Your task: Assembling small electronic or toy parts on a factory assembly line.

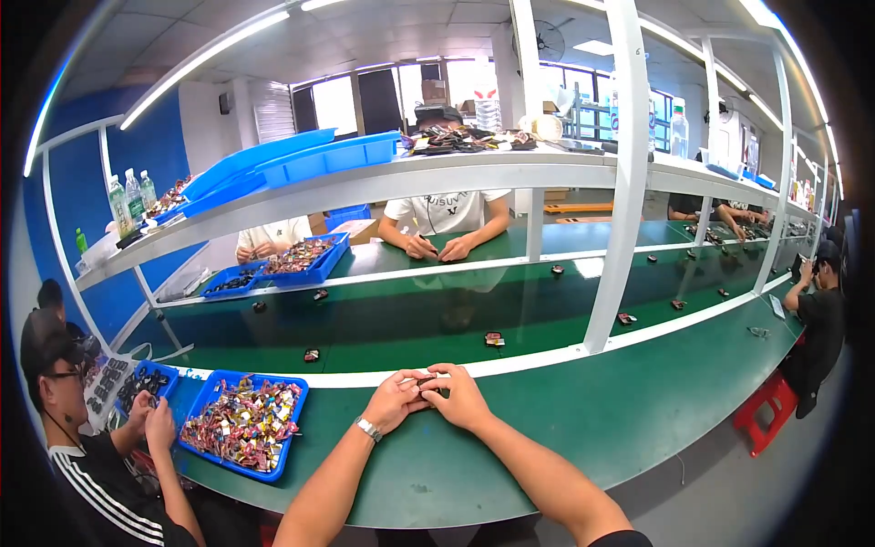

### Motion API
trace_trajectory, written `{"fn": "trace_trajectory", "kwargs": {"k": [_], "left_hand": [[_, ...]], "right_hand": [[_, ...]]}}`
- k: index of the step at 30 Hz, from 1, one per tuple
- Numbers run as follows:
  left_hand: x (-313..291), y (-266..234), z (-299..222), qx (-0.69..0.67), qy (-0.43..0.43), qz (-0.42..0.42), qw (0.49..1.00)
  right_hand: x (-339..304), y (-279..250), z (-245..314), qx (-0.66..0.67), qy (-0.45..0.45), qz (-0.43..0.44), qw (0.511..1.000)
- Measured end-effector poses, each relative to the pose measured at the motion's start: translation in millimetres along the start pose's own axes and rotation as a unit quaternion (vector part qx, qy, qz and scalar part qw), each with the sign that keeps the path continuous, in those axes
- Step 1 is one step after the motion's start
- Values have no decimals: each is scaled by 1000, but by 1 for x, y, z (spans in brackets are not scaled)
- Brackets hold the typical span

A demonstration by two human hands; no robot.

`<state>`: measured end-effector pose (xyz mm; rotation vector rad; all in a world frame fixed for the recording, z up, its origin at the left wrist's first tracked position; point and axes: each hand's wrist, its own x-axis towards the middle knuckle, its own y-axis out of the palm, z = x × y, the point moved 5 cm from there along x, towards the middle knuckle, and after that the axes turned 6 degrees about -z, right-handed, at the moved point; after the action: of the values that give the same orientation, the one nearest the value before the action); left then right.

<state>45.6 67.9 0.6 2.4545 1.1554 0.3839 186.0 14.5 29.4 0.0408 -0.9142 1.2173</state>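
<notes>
Over the near part of the green worktop [565, 428], my two hands meet fingertip to fingertip. My left hand [392, 401], with a metal-band watch [368, 428] on its wrist, grips a small dark part [425, 387]. From the other side my right hand [458, 397] pinches the same part with thumb and fingers. Most of it is hidden by the fingers, so its exact kind cannot be made out. Left of my forearms stands a blue tray [290, 447] heaped with small components in red, yellow and white.
A white post [622, 210] and overhead shelf [437, 178] rise beyond my hands. Small assemblies, one a dark piece [494, 339], lie spaced along the green conveyor belt [401, 342]. A co-worker [82, 438] sits close at left; another [447, 219] works opposite. A red stool [767, 415] stands at right.
</notes>
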Motion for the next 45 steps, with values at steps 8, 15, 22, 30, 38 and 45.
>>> {"fn": "trace_trajectory", "kwargs": {"k": [8,15,22,30,38,45], "left_hand": [[-1,-1,-4,15,20,2,1000],[-3,0,-4,-1,26,18,1000],[1,-7,-1,6,35,2,999],[0,-5,-1,3,22,-12,1000],[0,-12,-1,112,94,-1,989],[2,-6,2,-1,2,-41,999]], "right_hand": [[1,-5,20,10,-65,-26,998],[-2,-4,19,-6,-55,-50,997],[-3,3,13,33,-33,-35,998],[-3,-3,16,-19,-60,-65,996],[2,-4,30,-76,-97,-111,986],[0,-3,33,-120,-118,-108,980]]}}
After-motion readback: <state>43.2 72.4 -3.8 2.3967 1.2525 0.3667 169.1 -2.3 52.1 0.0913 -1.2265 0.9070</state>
